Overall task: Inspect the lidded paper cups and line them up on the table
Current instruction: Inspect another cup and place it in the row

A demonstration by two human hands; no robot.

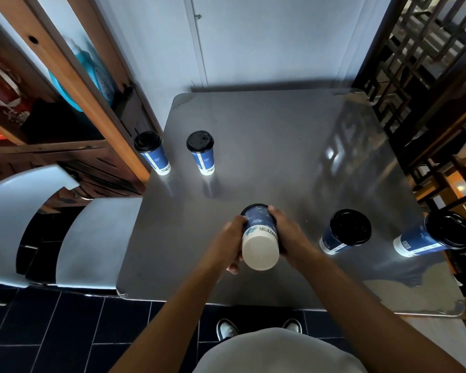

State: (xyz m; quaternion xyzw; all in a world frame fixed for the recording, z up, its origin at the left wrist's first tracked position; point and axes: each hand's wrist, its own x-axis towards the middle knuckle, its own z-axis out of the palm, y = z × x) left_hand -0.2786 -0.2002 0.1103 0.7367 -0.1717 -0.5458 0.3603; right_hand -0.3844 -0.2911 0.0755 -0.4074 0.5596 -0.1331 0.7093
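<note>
I hold one blue-and-white paper cup (259,238) tipped over above the table's near middle, its white base facing me and its black lid pointing away. My left hand (233,238) grips its left side and my right hand (287,232) its right side. Two lidded cups stand upright at the far left: one (151,152) at the table's left edge, another (201,152) to its right. Two more lidded cups stand at the near right, one (345,232) close to my right hand and one (432,235) at the right edge.
The grey glossy table (267,146) has a wall behind it. A wooden shelf unit (65,103) stands to the left, a dark lattice screen (428,76) to the right. A grey chair (65,224) sits at the table's left side.
</note>
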